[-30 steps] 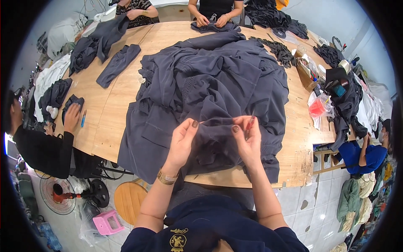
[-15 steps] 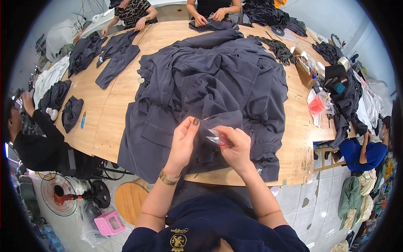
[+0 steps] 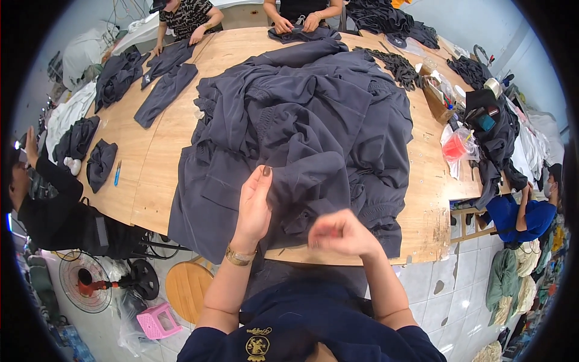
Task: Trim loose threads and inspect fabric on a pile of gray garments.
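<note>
A large heap of dark grey garments [image 3: 301, 114] with gathered elastic parts lies in front of me on the wooden table. My left hand [image 3: 254, 205] is closed, pinching the edge of one garment between thumb and fingers at the near side of the heap. My right hand [image 3: 345, 234] is curled and smeared by motion, lower and to the right of the left hand, above the near table edge. A bit of red shows in its palm, from the red-handled thread snips [image 3: 329, 233]; their blades cannot be made out.
Around the wooden table [image 3: 148, 181], people work with more dark garments. A blue pen-like tool [image 3: 117, 173] lies at left. A cardboard box [image 3: 438, 104] and a bagged red drink [image 3: 456, 146] stand at right. Below are a round wooden stool [image 3: 189, 292], a fan [image 3: 86, 282] and a pink stool [image 3: 158, 320].
My right hand with the snips has moved down and slightly right, away from the fabric. My left hand still pinches the garment. The person at left has raised a hand.
</note>
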`<state>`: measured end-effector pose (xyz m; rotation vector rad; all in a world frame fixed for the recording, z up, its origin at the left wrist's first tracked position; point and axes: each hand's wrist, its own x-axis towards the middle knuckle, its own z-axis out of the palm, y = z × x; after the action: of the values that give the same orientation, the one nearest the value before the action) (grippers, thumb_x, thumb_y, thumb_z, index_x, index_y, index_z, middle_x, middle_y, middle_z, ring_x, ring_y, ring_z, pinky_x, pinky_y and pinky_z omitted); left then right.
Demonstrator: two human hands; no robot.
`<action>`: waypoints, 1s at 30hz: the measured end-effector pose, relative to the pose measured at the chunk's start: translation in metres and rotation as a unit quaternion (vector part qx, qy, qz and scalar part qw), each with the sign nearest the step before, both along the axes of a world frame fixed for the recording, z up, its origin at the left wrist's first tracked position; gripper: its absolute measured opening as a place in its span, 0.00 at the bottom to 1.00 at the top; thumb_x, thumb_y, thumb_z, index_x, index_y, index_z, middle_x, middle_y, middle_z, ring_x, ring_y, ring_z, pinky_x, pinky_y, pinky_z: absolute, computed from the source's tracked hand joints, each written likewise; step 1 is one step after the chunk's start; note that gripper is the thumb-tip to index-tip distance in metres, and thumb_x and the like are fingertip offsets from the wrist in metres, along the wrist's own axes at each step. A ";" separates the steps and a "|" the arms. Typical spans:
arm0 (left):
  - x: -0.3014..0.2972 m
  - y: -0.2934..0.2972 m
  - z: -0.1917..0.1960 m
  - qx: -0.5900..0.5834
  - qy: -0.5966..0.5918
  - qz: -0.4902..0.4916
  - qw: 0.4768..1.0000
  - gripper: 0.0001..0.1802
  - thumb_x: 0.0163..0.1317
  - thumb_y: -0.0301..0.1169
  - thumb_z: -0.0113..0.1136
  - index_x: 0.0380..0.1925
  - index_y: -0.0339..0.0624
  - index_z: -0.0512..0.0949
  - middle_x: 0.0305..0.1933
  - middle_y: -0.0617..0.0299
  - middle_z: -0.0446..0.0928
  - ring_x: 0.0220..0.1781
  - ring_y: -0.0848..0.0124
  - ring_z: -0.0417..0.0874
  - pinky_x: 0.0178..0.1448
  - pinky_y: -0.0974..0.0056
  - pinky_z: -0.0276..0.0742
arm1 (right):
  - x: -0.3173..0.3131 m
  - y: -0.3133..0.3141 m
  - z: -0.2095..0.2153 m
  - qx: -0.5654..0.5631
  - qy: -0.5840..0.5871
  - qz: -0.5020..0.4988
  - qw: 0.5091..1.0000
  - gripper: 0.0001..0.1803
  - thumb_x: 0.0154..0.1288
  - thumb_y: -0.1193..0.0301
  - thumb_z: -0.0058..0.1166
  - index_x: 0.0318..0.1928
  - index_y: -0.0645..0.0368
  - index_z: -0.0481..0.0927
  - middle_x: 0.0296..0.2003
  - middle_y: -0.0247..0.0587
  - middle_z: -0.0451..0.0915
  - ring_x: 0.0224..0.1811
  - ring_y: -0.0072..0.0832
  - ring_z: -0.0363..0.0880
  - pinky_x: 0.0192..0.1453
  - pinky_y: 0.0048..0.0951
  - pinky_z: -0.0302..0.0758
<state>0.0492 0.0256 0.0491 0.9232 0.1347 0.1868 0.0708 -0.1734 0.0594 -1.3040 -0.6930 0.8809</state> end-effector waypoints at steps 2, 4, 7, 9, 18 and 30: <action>-0.001 -0.001 -0.004 0.036 -0.014 -0.014 0.999 0.11 0.72 0.35 0.44 0.36 0.40 0.72 0.38 0.70 0.75 0.41 0.85 0.70 0.50 0.76 0.66 | -0.001 0.021 -0.003 0.034 -0.019 -0.227 0.973 0.03 0.60 0.78 0.56 0.31 0.63 0.77 0.25 0.24 0.75 0.29 0.08 0.69 0.34 0.14 0.68; -0.003 -0.009 0.002 0.069 -0.031 -0.018 0.997 0.12 0.72 0.35 0.44 0.35 0.39 0.72 0.37 0.71 0.74 0.40 0.85 0.69 0.50 0.76 0.65 | 0.007 0.033 -0.007 0.008 -0.019 -0.331 0.943 0.07 0.62 0.75 0.58 0.28 0.63 0.74 0.22 0.20 0.67 0.25 0.07 0.61 0.27 0.13 0.59; -0.009 -0.014 0.004 0.176 -0.045 -0.004 0.983 0.12 0.73 0.34 0.43 0.34 0.38 0.71 0.36 0.69 0.73 0.40 0.85 0.67 0.54 0.75 0.65 | 0.011 0.046 -0.016 0.009 -0.037 -0.367 0.929 0.07 0.62 0.75 0.57 0.29 0.64 0.75 0.23 0.21 0.69 0.25 0.07 0.62 0.27 0.12 0.60; -0.010 -0.010 -0.001 0.222 -0.044 0.005 0.974 0.13 0.73 0.34 0.43 0.34 0.38 0.72 0.37 0.68 0.74 0.40 0.84 0.68 0.56 0.75 0.65 | 0.007 0.051 -0.018 0.058 -0.052 -0.387 0.919 0.05 0.62 0.76 0.57 0.31 0.65 0.76 0.23 0.22 0.70 0.26 0.07 0.63 0.28 0.12 0.61; -0.008 -0.012 0.003 0.084 -0.053 -0.010 0.995 0.13 0.73 0.36 0.43 0.35 0.38 0.71 0.42 0.65 0.76 0.42 0.83 0.70 0.52 0.76 0.66 | -0.014 0.040 -0.024 0.055 -0.069 -0.342 0.936 0.05 0.61 0.75 0.57 0.33 0.64 0.76 0.23 0.20 0.70 0.25 0.07 0.61 0.27 0.12 0.60; -0.009 -0.012 -0.007 0.016 -0.052 -0.001 0.999 0.12 0.72 0.36 0.43 0.36 0.40 0.72 0.37 0.64 0.77 0.39 0.79 0.77 0.47 0.71 0.73 | -0.027 0.039 -0.023 0.040 -0.249 -0.371 0.894 0.06 0.52 0.80 0.59 0.31 0.63 0.76 0.17 0.30 0.72 0.16 0.12 0.65 0.21 0.17 0.62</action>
<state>0.0400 0.0137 0.0423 0.9438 0.0347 0.2343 0.0441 -0.1341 0.0360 -1.5686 -0.5364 -0.1133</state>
